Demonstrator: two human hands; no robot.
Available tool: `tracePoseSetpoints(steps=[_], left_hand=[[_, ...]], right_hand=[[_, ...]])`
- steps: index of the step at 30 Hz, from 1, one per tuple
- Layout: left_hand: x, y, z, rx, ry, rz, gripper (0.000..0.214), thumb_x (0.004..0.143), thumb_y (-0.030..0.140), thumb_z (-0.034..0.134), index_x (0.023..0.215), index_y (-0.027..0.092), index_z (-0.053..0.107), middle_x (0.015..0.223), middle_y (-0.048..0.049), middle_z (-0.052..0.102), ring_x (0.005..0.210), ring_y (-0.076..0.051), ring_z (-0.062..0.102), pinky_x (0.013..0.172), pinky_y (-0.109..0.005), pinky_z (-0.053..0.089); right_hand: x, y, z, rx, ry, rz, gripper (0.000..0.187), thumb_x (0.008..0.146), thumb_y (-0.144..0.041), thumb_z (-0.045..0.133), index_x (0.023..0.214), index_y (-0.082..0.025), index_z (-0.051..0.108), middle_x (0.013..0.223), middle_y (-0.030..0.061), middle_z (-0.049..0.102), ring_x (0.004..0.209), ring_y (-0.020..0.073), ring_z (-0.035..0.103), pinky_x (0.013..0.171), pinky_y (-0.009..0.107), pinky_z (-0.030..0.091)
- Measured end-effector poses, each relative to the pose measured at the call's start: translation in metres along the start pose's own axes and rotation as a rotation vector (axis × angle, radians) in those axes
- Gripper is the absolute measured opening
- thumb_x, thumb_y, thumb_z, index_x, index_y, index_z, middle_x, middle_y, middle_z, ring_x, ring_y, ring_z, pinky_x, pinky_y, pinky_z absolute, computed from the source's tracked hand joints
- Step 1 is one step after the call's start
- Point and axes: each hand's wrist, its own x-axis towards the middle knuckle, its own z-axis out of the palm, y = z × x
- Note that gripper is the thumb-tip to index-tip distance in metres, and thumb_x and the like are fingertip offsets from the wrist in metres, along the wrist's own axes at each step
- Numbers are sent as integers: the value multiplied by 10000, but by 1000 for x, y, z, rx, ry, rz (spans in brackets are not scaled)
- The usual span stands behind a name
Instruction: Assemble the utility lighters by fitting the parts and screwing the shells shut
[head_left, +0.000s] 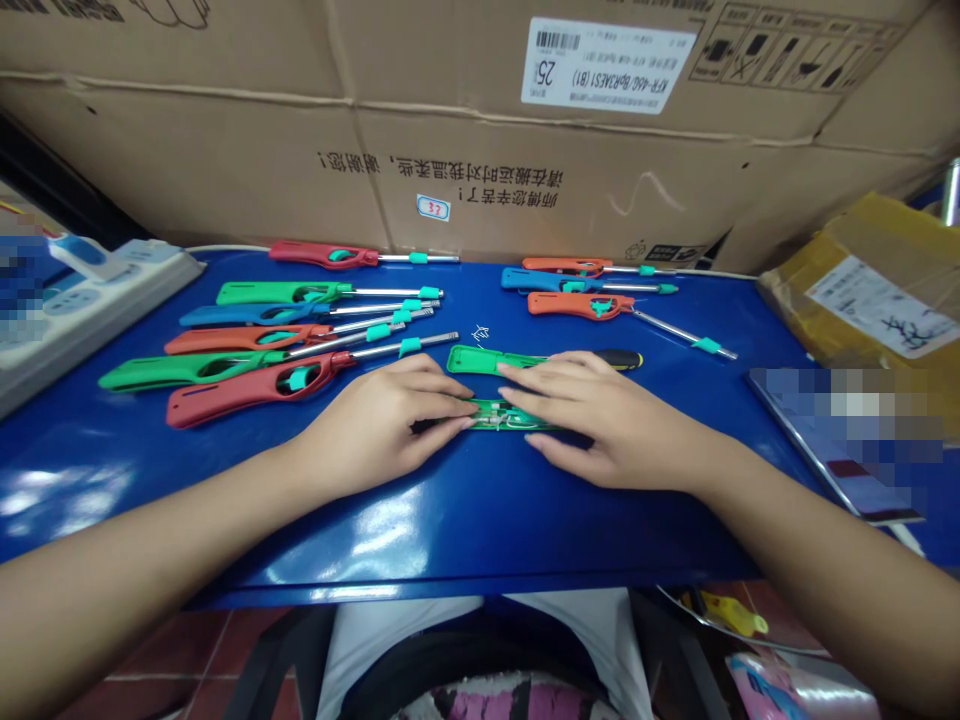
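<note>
A green gas lighter lies opened up in front of me, its lower casing half showing small metal and white parts inside. My left hand pinches the left end of this half between thumb and fingers. My right hand grips its right part, thumb on the near side and fingers over the far side, hiding that end. Just behind lies the loose green casing cover, partly under my right fingers. A screwdriver with a black and yellow handle sticks out beyond the right hand.
Several coloured lighters lie at left, and three more at back right. Small white bits lie behind the cover. A large carton walls the back. A power strip stands left; a phone and taped box right.
</note>
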Motion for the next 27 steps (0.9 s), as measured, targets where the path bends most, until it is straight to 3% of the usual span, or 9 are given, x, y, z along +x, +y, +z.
tracePoseSetpoints(steps=[5, 9, 17, 27], left_hand=[[2, 5, -3, -29, -18, -35, 227, 977, 252, 639, 1160, 176, 749, 1075, -45, 781, 972, -199, 667, 877, -352, 588], [2, 8, -5, -37, -51, -51, 263, 960, 265, 656, 1201, 180, 718, 1099, -38, 767, 981, -195, 661, 869, -345, 585], [1, 8, -5, -18, -62, -7, 246, 985, 266, 621, 1212, 205, 694, 1160, -46, 737, 1065, -206, 651, 953, -353, 556], [1, 17, -4, 131, -253, 84, 459, 1026, 351, 536, 1485, 328, 529, 1522, -89, 524, 1314, -308, 537, 1067, -529, 489]], right_hand=[[-1, 18, -5, -47, 214, 159, 369, 976, -146, 496, 1301, -191, 666, 1338, 102, 711, 1240, 290, 633, 1037, 508, 451], [-2, 29, -9, -65, 278, 182, 239, 953, -149, 527, 1082, -201, 721, 1109, 90, 752, 1038, 274, 664, 896, 457, 459], [-1, 20, -10, 132, 38, 39, 147, 954, -290, 630, 1062, -204, 681, 1066, 64, 695, 1027, 232, 601, 941, 407, 408], [-2, 23, -10, 151, -43, 53, 93, 960, -259, 631, 1032, -208, 662, 1029, 31, 704, 1006, 208, 590, 927, 366, 365]])
